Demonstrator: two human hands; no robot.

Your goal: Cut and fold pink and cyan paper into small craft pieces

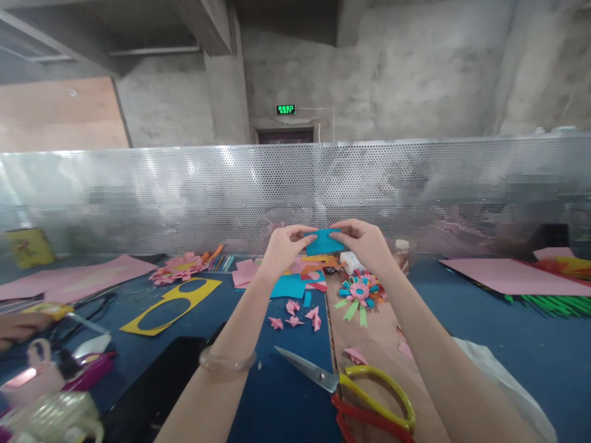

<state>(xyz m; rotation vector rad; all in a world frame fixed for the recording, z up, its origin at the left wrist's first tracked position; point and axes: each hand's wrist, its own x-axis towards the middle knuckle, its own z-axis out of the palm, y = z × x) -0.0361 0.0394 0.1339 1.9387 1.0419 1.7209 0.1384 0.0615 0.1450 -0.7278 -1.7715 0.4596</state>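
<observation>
A small piece of blue paper (324,243) is stretched between my two hands, above the far part of the table. My left hand (290,246) pinches its left end between thumb and fingers. At the right end, my right hand (361,242) grips it the same way. Below the hands lie a larger blue sheet (287,287) and several small folded pink paper pieces (293,320). A multicoloured paper flower (360,291) rests on brown paper under my right forearm. Scissors (323,376) with yellow and red handles lie nearer to me, blades apart.
A perforated metal panel (207,197) stands along the table's back. To the left are a cut-out yellow sheet (203,290), a pink paper flower (184,267) and another person's hand (21,329). Pink sheets (489,274) over green strips lie right, near a small capped bottle (401,253).
</observation>
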